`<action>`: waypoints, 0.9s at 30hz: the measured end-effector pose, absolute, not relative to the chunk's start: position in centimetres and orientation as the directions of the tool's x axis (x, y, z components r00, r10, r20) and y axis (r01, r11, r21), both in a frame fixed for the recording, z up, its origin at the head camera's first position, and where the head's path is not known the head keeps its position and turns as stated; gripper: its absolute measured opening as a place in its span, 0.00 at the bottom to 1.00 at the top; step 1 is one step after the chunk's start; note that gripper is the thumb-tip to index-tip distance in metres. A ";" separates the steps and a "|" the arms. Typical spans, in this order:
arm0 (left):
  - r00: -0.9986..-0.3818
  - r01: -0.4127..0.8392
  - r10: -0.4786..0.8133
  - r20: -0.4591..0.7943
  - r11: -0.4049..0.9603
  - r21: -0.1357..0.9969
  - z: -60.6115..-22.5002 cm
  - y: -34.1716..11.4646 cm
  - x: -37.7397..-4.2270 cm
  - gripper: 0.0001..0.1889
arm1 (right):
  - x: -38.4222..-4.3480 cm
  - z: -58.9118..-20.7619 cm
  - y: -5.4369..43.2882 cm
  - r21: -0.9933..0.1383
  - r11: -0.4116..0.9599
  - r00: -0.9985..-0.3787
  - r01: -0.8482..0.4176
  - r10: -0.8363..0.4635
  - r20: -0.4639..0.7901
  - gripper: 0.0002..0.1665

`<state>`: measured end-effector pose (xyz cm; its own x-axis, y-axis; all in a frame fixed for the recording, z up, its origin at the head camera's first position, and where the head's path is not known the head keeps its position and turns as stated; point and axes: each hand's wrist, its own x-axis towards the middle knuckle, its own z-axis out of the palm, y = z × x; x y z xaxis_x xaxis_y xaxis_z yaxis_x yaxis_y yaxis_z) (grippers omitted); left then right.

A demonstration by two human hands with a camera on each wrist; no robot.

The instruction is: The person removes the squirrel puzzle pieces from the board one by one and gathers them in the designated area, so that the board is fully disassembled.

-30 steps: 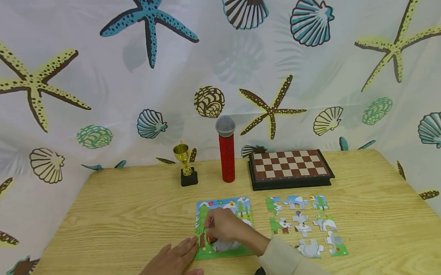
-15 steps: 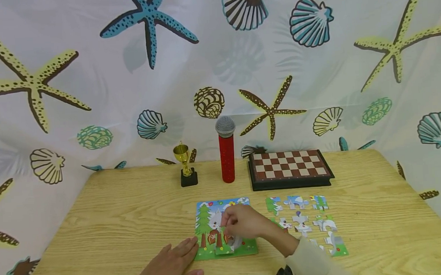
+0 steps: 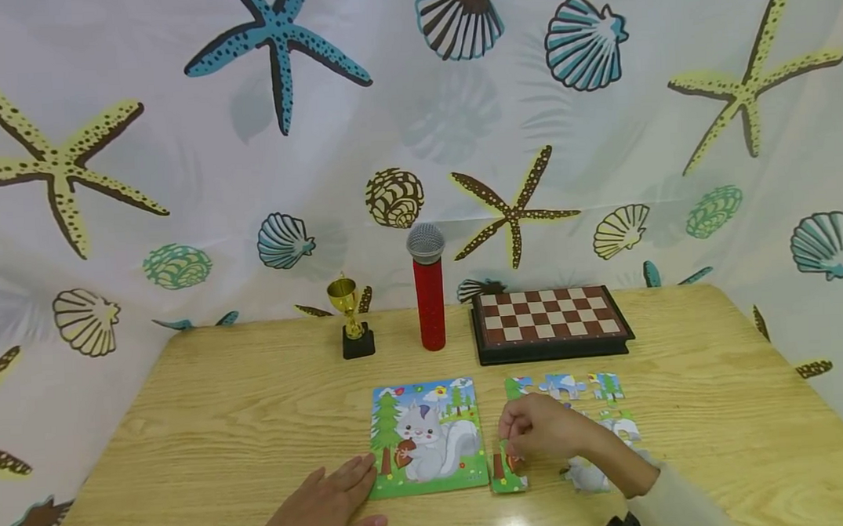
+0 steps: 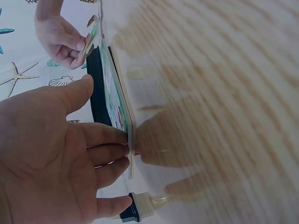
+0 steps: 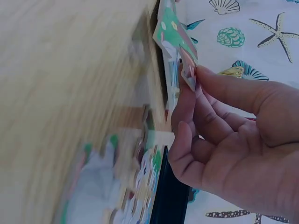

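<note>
My right hand (image 3: 545, 426) pinches a puzzle piece (image 3: 508, 473) with a brown trunk and green grass, held between thumb and fingertips just right of the picture board. In the right wrist view the same puzzle piece (image 5: 174, 35) is lifted off the table. The board (image 3: 429, 443), showing a grey squirrel with an acorn, lies flat on the table. My left hand (image 3: 326, 502) rests with straight fingers touching the board's left edge; the left wrist view shows those fingers (image 4: 110, 151) against it. Several loose puzzle pieces (image 3: 609, 386) lie in rows to the right, partly hidden behind my right hand.
Behind the board stand a small gold trophy (image 3: 354, 329), a red microphone (image 3: 431, 302) and a folded chessboard case (image 3: 551, 324). A cloth with starfish and shells hangs past the back edge of the wooden table (image 3: 244, 396).
My right hand has lifted the trunk piece off the board and carried it right, past the board's right edge. The whole squirrel picture now shows. My left hand stays in place.
</note>
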<state>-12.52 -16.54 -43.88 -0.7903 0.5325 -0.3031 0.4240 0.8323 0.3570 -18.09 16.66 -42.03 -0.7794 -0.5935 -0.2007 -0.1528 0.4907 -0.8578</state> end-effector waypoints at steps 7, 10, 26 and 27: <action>-0.793 0.408 0.522 -0.313 0.838 0.363 -43.9 -16.7 -12.6 0.39 | -17.6 -42.2 17.9 -0.839 0.528 -0.794 -0.130 -0.563 -0.230 0.02; -0.796 0.403 0.517 -0.315 0.841 0.362 -43.9 -16.8 -12.6 0.39 | -17.5 -42.4 18.2 -0.826 0.551 -0.802 -0.121 -0.544 -0.245 0.02; -0.832 0.405 0.500 -0.241 0.844 0.352 -43.1 -16.9 -12.4 0.38 | -17.3 -43.0 18.8 -0.734 0.650 -0.873 -0.199 -0.457 -0.168 0.04; -0.837 0.403 0.496 -0.230 0.844 0.353 -42.9 -17.1 -12.6 0.38 | -17.4 -42.9 18.9 -0.724 0.660 -0.881 -0.201 -0.445 -0.162 0.04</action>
<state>-12.60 -17.13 -42.87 -0.8372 0.4960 -0.2304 0.4030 0.8443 0.3532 -17.41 18.94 -42.86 -0.8805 -0.4454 -0.1620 -0.2005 0.6598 -0.7242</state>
